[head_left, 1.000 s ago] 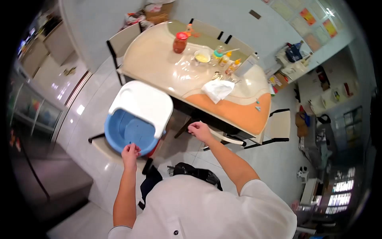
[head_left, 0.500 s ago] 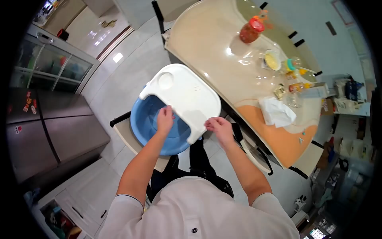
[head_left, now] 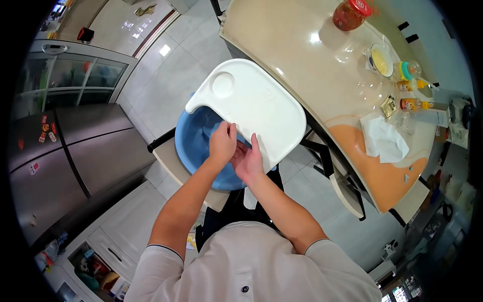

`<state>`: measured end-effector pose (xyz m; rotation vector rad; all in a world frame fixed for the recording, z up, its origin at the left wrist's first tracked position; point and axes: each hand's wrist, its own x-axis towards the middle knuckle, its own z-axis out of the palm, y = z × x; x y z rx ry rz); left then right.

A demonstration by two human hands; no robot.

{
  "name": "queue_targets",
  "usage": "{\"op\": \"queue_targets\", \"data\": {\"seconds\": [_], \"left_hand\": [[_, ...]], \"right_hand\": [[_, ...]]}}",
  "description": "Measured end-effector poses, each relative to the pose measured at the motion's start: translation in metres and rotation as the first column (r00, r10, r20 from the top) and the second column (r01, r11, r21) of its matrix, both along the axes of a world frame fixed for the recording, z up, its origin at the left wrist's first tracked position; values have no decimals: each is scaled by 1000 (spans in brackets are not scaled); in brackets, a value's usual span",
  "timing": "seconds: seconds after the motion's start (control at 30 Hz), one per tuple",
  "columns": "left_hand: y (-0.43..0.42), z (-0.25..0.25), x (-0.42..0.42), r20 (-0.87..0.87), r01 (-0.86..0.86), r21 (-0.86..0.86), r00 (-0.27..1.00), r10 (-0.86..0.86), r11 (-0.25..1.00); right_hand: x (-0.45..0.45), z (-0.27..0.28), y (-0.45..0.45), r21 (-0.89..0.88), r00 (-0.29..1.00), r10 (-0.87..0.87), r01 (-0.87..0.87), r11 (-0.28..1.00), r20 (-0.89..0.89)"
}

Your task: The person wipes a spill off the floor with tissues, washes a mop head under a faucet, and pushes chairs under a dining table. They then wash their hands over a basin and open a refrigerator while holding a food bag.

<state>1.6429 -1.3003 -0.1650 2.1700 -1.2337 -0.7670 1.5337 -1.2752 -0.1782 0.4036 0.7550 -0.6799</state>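
Observation:
A white feeding tray (head_left: 261,103) with a round cup recess lies across a blue basin (head_left: 188,141). My left hand (head_left: 222,144) is closed, fingers curled together, over the basin beside the tray's inner edge. What it holds, if anything, is hidden. Right beside it my right hand (head_left: 249,162) is turned palm up, the thumb spread away from the fingers. Its fingertips reach toward the underside of my left hand and are partly covered by it. Whether either hand touches the tray I cannot tell.
The basin sits on a chair (head_left: 163,158). On the right, a dining table (head_left: 282,50) bears a red-lidded jar (head_left: 350,15), a bowl (head_left: 381,60), bottles (head_left: 413,104) and white tissue (head_left: 385,141). A grey refrigerator (head_left: 100,156) stands left.
My right hand has moved left from the tray's right corner to beside my left hand and turned palm up. My head view has shifted, so the table appears farther right.

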Motion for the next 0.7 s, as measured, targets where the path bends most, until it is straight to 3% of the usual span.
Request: {"op": "queue_targets", "data": {"seconds": [0.13, 0.2, 0.23, 0.3, 0.4, 0.53, 0.6, 0.7], "left_hand": [[4, 30, 10, 7, 129, -4, 992, -128, 992], [9, 37, 14, 45, 383, 16, 923, -383, 924], [11, 33, 16, 50, 395, 21, 917, -395, 919], [10, 27, 19, 277, 595, -213, 798, -536, 775], [13, 30, 24, 246, 666, -214, 745, -621, 714], [-3, 22, 44, 284, 614, -242, 785, -550, 751], [-18, 13, 53, 365, 543, -359, 830, -422, 759], [-24, 8, 56, 408, 581, -359, 802, -437, 731]], "right_hand": [[20, 9, -19, -84, 983, -181, 182, 980, 14], [25, 0, -20, -136, 967, -243, 251, 958, 78], [29, -3, -20, -170, 965, -249, 260, 951, 79], [34, -8, -20, -231, 957, -279, 291, 928, 85], [36, -14, -18, -199, 955, -289, 297, 934, 67], [40, -21, -17, -286, 936, -350, 328, 900, -27], [40, -14, -19, -247, 939, -345, 334, 910, -3], [42, -13, -20, -211, 930, -367, 361, 908, 10]]}}
